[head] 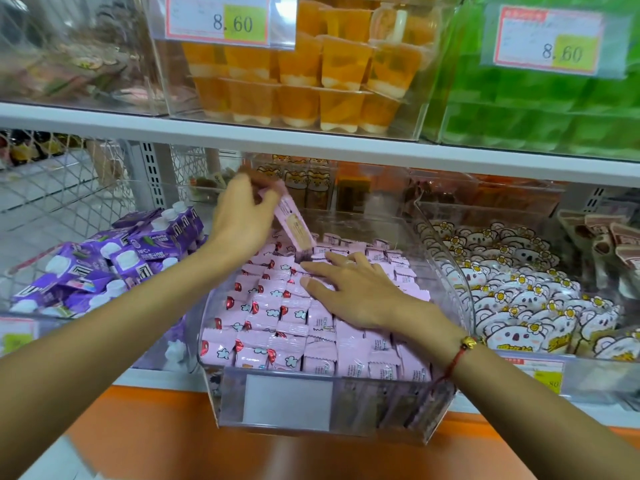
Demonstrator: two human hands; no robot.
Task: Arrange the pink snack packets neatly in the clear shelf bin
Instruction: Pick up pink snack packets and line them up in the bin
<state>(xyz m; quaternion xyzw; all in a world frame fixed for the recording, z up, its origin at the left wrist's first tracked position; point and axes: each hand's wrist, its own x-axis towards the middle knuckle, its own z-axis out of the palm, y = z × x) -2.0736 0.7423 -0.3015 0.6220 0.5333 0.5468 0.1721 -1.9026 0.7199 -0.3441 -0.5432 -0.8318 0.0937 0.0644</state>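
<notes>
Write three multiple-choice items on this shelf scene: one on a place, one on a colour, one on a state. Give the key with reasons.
1. What lies in the bin left of the clear shelf bin?
A. purple cartons
B. green jellies
C. orange cups

2. What colour is the cord on the right wrist?
A. blue
B. red
C. white

3. What is the left hand doing?
A. resting flat
B. hanging idle
C. holding a lifted packet

Key: A, the purple cartons lie there; B, the red cord shows; C, its fingers pinch a raised pink packet, while the right hand lies flat on the pink packets.

Purple drink cartons [138, 251] left; koala packets [519, 299] right; orange jelly cups [311, 84] above.
</notes>
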